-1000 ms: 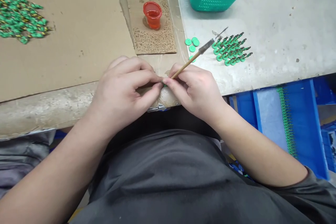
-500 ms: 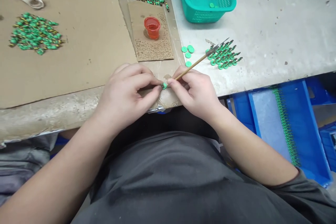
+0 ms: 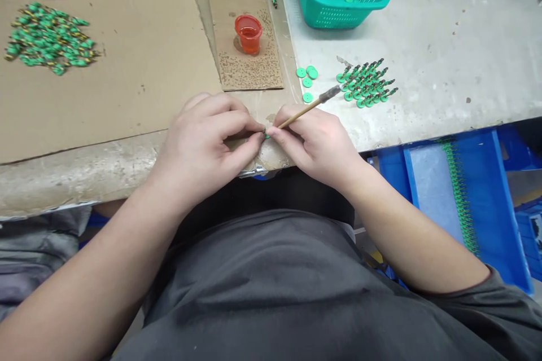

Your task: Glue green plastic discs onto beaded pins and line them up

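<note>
My left hand (image 3: pixel 207 144) is closed in a pinch on a small green piece (image 3: pixel 266 135) at the table's front edge. Most of that piece is hidden by the fingertips. My right hand (image 3: pixel 317 144) meets it from the other side, its thumb and finger touching or nearly touching the piece. A thin wooden-handled brush (image 3: pixel 302 113) lies in my right hand, its dark ferrule and tip pointing up and right. Beyond the brush tip, rows of green discs with dark upright stems (image 3: pixel 368 84) stand on the table. Several loose green discs (image 3: pixel 307 83) lie nearer.
A red cup (image 3: pixel 248 34) of liquid stands on a speckled cardboard piece (image 3: pixel 249 76). Behind is a green basket (image 3: pixel 342 17) holding a few discs. Small green-and-yellow parts (image 3: pixel 51 39) are heaped at left. A blue crate (image 3: pixel 503 225) sits below the table's right side.
The brush has swung a little, its tip now lower and shorter in view. The green piece shows less between the fingertips. The whole view has shifted slightly.
</note>
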`<action>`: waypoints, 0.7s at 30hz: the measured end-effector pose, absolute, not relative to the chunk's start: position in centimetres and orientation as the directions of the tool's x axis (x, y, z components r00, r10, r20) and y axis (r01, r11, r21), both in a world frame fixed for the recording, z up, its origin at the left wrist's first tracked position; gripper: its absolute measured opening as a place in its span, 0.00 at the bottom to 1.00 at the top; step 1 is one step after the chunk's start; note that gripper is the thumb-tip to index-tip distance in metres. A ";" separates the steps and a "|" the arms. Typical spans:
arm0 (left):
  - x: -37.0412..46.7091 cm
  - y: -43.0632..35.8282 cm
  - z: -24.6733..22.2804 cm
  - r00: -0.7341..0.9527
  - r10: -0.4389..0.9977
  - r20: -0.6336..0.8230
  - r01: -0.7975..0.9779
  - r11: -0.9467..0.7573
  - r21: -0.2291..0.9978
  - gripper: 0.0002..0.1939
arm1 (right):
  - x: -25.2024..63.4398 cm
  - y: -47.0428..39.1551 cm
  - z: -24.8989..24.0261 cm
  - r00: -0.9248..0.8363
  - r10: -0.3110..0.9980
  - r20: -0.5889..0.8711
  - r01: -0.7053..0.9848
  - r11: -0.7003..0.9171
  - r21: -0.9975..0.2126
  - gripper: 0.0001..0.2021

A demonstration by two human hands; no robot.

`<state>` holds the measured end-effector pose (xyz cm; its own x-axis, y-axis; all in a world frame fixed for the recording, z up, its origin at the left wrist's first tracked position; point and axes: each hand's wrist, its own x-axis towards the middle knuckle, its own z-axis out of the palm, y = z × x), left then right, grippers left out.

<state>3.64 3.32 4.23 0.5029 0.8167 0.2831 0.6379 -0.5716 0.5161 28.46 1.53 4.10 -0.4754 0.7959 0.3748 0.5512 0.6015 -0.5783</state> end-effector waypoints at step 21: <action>3.6 3.3 4.2 0.482 0.842 0.241 0.668 -0.531 0.521 0.18 | 26.6 0.0 3.4 -0.409 0.814 0.413 0.664 0.576 -0.477 0.16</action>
